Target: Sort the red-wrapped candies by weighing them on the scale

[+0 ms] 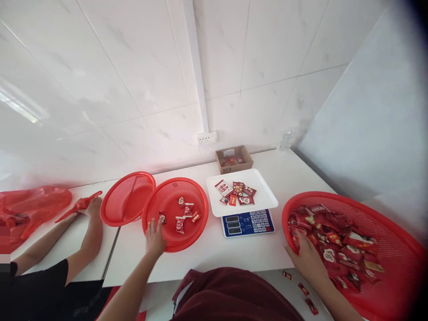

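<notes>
My right hand (pixel 310 261) was at the left rim of the big basket (pixel 397 263), nearer than my left hand (pixel 155 240) to its heaped sweets (pixel 351 254), which lay beyond and rightward; I couldn't tell whether it gripped anything. That basket's long axis slanted from far left to near right. My left, fingers spread, was over the rounder small basket (pixel 174 189). Both were red plastic mesh; the sweets looked glossy.

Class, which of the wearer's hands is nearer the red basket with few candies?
Left. The left hand is at the near-left rim of that basket; the right hand is beyond the scale, at the heaped basket.
</notes>
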`<move>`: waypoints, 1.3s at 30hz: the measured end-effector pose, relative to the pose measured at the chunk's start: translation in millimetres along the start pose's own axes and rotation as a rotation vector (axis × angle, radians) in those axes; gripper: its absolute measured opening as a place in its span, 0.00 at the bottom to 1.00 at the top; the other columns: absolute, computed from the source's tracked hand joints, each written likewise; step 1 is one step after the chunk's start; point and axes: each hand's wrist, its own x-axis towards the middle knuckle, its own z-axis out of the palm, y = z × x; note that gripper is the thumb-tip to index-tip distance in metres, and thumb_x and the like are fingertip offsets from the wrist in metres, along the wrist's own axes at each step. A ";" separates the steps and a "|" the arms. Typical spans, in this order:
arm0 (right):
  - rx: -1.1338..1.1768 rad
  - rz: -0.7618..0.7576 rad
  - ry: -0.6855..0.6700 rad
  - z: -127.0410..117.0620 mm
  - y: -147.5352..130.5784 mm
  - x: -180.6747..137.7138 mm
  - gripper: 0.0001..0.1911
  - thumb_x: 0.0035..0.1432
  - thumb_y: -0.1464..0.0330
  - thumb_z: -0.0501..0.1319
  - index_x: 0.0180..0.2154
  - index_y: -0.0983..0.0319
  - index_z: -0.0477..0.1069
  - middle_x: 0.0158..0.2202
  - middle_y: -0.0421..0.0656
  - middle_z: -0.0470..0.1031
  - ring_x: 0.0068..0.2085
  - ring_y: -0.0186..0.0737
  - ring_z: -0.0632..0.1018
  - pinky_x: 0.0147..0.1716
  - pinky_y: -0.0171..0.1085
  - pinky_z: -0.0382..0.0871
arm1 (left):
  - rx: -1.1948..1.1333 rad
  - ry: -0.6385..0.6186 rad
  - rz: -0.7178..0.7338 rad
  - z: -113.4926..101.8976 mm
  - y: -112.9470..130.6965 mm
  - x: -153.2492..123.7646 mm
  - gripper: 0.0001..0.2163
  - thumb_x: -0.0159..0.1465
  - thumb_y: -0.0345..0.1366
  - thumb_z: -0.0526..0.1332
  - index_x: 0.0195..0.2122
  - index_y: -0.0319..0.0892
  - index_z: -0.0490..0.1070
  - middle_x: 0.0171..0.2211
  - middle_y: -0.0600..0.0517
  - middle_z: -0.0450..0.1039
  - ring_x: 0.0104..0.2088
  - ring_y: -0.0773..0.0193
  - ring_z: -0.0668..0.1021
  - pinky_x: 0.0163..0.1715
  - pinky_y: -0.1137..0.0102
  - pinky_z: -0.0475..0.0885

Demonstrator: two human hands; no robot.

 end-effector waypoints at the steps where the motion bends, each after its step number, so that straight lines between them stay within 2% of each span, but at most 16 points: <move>1: -0.005 0.011 -0.011 -1.9 -2.2 -0.4 0.35 0.55 0.53 0.49 0.56 0.71 0.57 0.55 0.62 0.64 0.57 0.58 0.66 0.52 0.51 0.64 | 0.059 0.012 -0.047 -3.8 -16.4 4.8 0.40 0.53 0.25 0.56 0.66 0.42 0.41 0.67 0.40 0.40 0.66 0.48 0.46 0.60 0.52 0.51; 3: -0.014 0.035 -0.036 -4.4 -6.1 -1.1 0.34 0.56 0.54 0.48 0.57 0.72 0.57 0.55 0.62 0.64 0.57 0.57 0.66 0.52 0.51 0.64 | 0.140 0.051 -0.119 -12.5 -46.8 18.0 0.38 0.55 0.25 0.54 0.66 0.41 0.41 0.67 0.38 0.38 0.66 0.45 0.46 0.59 0.50 0.50; 5: -0.023 0.063 -0.053 -5.0 -8.7 -1.5 0.33 0.56 0.55 0.48 0.57 0.71 0.56 0.56 0.62 0.64 0.58 0.57 0.66 0.51 0.51 0.64 | 0.187 0.088 -0.152 -20.5 -68.9 35.0 0.36 0.56 0.25 0.52 0.66 0.40 0.41 0.67 0.38 0.41 0.66 0.45 0.46 0.59 0.50 0.49; 8: -0.020 0.072 -0.070 -3.6 -9.5 -1.3 0.32 0.56 0.57 0.49 0.57 0.69 0.56 0.57 0.60 0.63 0.59 0.56 0.65 0.52 0.50 0.63 | 0.175 0.069 -0.174 -29.1 -81.2 63.2 0.36 0.56 0.26 0.52 0.66 0.36 0.41 0.66 0.37 0.46 0.66 0.43 0.47 0.59 0.48 0.49; 11: -0.018 0.079 -0.088 -1.6 -8.4 -0.8 0.31 0.56 0.58 0.49 0.57 0.68 0.55 0.58 0.59 0.62 0.60 0.55 0.63 0.54 0.50 0.62 | 0.099 -0.006 -0.196 -35.9 -73.2 90.2 0.35 0.56 0.31 0.54 0.65 0.31 0.43 0.61 0.33 0.56 0.64 0.41 0.52 0.56 0.47 0.55; 14: -0.021 0.095 -0.106 -1.0 -8.4 -0.5 0.30 0.56 0.60 0.49 0.57 0.69 0.55 0.58 0.60 0.62 0.60 0.55 0.63 0.53 0.50 0.62 | 0.080 -0.151 -0.162 -42.7 -58.7 111.1 0.33 0.54 0.33 0.56 0.62 0.34 0.50 0.55 0.32 0.65 0.58 0.39 0.65 0.50 0.46 0.62; 17: -0.024 0.111 -0.118 -2.6 -10.9 -0.9 0.30 0.56 0.61 0.48 0.58 0.69 0.55 0.58 0.59 0.62 0.60 0.54 0.63 0.53 0.50 0.63 | 0.105 -0.225 -0.038 -48.1 -47.2 122.3 0.33 0.53 0.30 0.58 0.62 0.35 0.51 0.55 0.33 0.65 0.53 0.44 0.71 0.47 0.51 0.66; 20: -0.040 0.145 -0.146 -5.4 -14.7 -1.5 0.31 0.57 0.59 0.48 0.58 0.70 0.55 0.59 0.60 0.61 0.60 0.54 0.63 0.53 0.50 0.63 | 0.115 -0.235 0.119 -51.7 -38.2 125.1 0.34 0.53 0.27 0.58 0.62 0.36 0.51 0.56 0.37 0.65 0.54 0.51 0.71 0.49 0.61 0.66; 24: -0.056 0.161 -0.180 -7.8 -18.1 -1.5 0.33 0.57 0.60 0.47 0.59 0.72 0.54 0.59 0.61 0.60 0.61 0.54 0.62 0.53 0.49 0.63 | 0.209 -0.204 0.359 -55.3 -24.1 126.1 0.29 0.54 0.21 0.52 0.59 0.43 0.60 0.55 0.43 0.67 0.56 0.57 0.69 0.57 0.62 0.56; 26: -0.057 0.155 -0.182 -7.8 -18.4 -1.4 0.33 0.58 0.60 0.47 0.60 0.73 0.53 0.59 0.61 0.60 0.61 0.55 0.61 0.53 0.49 0.63 | 0.271 -0.160 0.426 -56.7 -17.2 128.3 0.29 0.55 0.19 0.49 0.58 0.44 0.62 0.54 0.44 0.69 0.57 0.58 0.68 0.60 0.60 0.51; 31: -0.058 0.151 -0.166 -6.0 -17.0 -1.8 0.32 0.58 0.60 0.47 0.60 0.71 0.54 0.59 0.61 0.61 0.62 0.54 0.61 0.53 0.51 0.63 | 0.316 0.013 0.446 -58.3 -9.6 137.0 0.31 0.55 0.18 0.45 0.59 0.46 0.62 0.61 0.45 0.60 0.63 0.56 0.58 0.62 0.53 0.45; 35: -0.061 0.162 -0.160 -5.9 -17.1 -1.9 0.32 0.58 0.59 0.47 0.60 0.71 0.53 0.60 0.60 0.61 0.62 0.54 0.61 0.52 0.50 0.63 | 0.329 0.056 0.507 -59.0 -9.6 143.1 0.32 0.55 0.18 0.46 0.59 0.48 0.63 0.62 0.47 0.58 0.65 0.55 0.55 0.63 0.51 0.42; 39: -0.058 0.167 -0.182 -8.9 -20.1 -1.6 0.32 0.58 0.59 0.46 0.60 0.71 0.53 0.60 0.59 0.61 0.62 0.53 0.62 0.53 0.48 0.63 | 0.223 0.088 0.430 -64.2 7.5 143.0 0.31 0.55 0.18 0.48 0.59 0.44 0.63 0.62 0.45 0.58 0.65 0.53 0.53 0.63 0.50 0.43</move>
